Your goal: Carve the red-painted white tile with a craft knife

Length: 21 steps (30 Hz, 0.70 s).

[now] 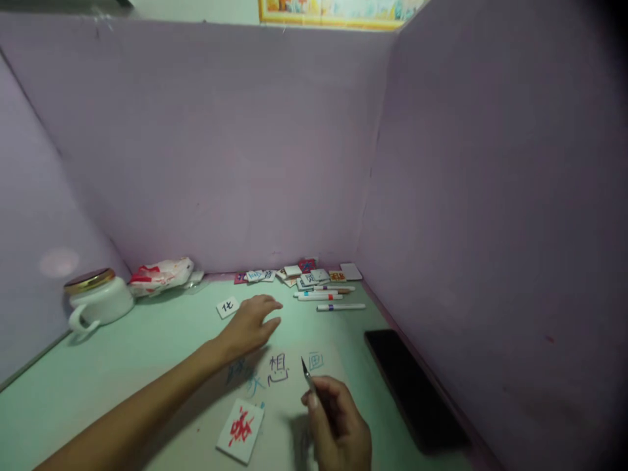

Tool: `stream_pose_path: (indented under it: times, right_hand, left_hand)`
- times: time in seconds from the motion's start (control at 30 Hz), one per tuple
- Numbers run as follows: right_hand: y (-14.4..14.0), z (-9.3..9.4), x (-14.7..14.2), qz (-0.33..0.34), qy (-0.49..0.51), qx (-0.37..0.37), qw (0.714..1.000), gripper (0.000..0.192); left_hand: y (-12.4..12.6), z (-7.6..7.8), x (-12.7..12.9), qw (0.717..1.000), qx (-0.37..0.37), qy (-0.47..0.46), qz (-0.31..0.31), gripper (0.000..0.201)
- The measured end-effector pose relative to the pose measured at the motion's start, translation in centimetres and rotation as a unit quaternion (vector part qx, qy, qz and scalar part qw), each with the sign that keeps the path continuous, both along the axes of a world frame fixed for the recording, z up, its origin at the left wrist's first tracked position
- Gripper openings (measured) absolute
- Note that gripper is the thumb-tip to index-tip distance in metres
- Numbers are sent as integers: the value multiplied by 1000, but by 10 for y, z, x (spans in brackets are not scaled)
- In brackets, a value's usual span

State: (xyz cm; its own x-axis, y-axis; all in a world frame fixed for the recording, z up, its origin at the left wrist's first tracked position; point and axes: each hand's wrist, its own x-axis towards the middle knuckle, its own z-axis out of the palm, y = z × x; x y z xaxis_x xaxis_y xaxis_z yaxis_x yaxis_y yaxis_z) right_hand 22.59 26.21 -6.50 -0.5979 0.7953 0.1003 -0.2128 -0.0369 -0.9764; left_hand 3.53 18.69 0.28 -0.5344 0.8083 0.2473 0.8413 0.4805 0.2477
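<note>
My right hand (338, 425) grips a thin dark pen (307, 377), its tip pointing up and away over a sheet (294, 392) that lies on the pale green desk (98, 379). Written characters show on the sheet, blue at the left and darker in the middle. My left hand (250, 324) rests flat at the sheet's far left corner, fingers spread, holding nothing. A small white card (228, 307) with a dark character lies just beyond that hand. A white card with red scribble (241, 430) lies near the front, left of my right hand.
A white lidded mug (95, 301) stands at the far left, a crumpled red-and-white bag (159, 275) beside it. Several cards (304, 275) and markers (324, 296) lie along the back wall. A black phone (412, 386) lies by the right partition. Lilac partitions enclose the desk.
</note>
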Motion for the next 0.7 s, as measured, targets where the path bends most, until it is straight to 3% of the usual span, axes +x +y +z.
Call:
stream_pose_path:
  times: [0.13, 0.23, 0.37, 0.53, 0.7]
  right_hand:
    - [10, 1, 7, 92, -33, -14, 995, 29]
    - [12, 5, 14, 118, -44, -49, 991, 38]
    - [9, 13, 22, 91, -43, -43, 994, 34]
    - [5, 14, 23, 175, -105, -12, 979, 32]
    - [3, 8, 12, 196, -131, -56, 970, 39]
  left_hand:
    - [-82, 5, 47, 992, 25, -112, 55, 25]
    - [-114, -3, 83, 984, 22, -152, 88, 27]
    - [-120, -19, 103, 984, 1, -159, 84, 40]
    - [-112, -33, 97, 988, -24, -154, 12, 66]
    - [-103, -43, 106, 992, -16, -109, 60, 70]
